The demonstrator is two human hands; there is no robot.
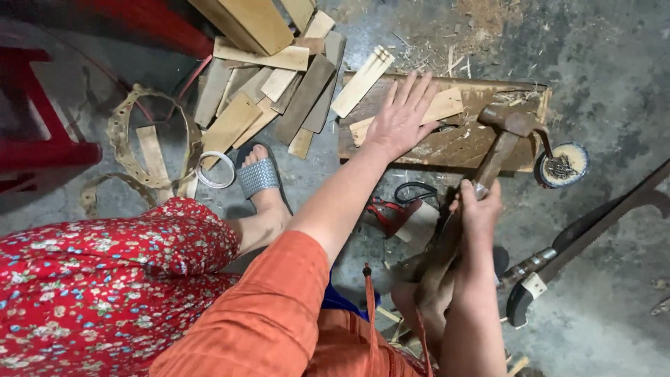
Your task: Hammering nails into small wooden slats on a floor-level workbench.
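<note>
My left hand (401,119) lies flat with fingers spread on a pale wood strip (447,107) that rests on a dark worn board (460,143) on the concrete floor. My right hand (478,209) grips the wooden handle of a hammer (504,136), whose rusty head hovers over the board's right part, just right of the strip. A small round container of nails (562,165) sits at the board's right end.
A pile of wood offcuts (272,91) lies to the upper left. A foot in a grey sandal (259,180) and a tape ring (216,169) sit left of the board. A handsaw (593,230) lies at right. Red furniture (42,126) stands far left.
</note>
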